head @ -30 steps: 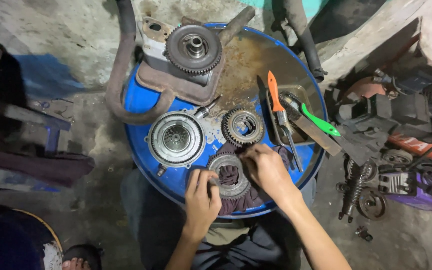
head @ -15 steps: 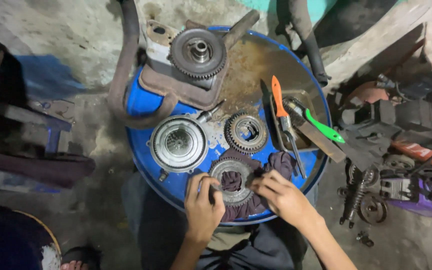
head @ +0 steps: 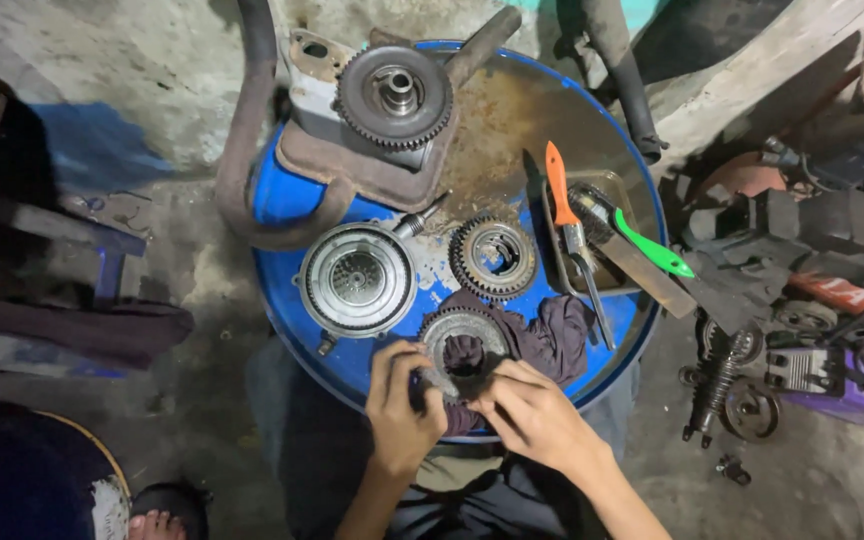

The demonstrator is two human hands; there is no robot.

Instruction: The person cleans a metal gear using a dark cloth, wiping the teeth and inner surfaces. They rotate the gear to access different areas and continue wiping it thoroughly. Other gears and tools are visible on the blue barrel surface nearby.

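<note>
The left hand (head: 400, 400) and right hand (head: 530, 412) are both closing their grip on a toothed ring gear (head: 464, 345), fingers clamped on its near rim. A dark purple rag (head: 552, 335) is lying under the gear and poking through its centre, spreading away to the right. Just beyond the grip a smaller gear (head: 493, 257) is resting; beyond and left, a round clutch drum (head: 356, 278). All are sitting on a blue drum-lid worktop (head: 282, 200).

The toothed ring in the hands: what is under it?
A dark cloth lies under the toothed ring and shows through its centre. The drum top beneath is covered there.
</note>
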